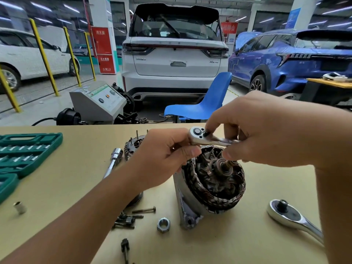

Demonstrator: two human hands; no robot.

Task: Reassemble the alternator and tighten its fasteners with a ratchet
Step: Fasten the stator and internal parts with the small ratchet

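The open alternator body (211,185) stands on the tan table (66,187), its copper windings and rotor shaft facing up. Above it I hold a small silver ratchet (205,137) in both hands. My left hand (163,157) pinches the ratchet's head from the left. My right hand (266,130) grips its handle, with a fingertip on the black lever on the head. The alternator's rear cover (133,145) lies behind my left hand, partly hidden. A large nut (163,224) and several bolts (131,216) lie in front of the alternator.
A large ratchet (291,218) lies at the right. An extension bar with a socket (113,161) lies left of the cover. A green socket case (22,153) sits at the far left, a loose socket (20,207) near it. A blue chair (205,103) stands beyond the table.
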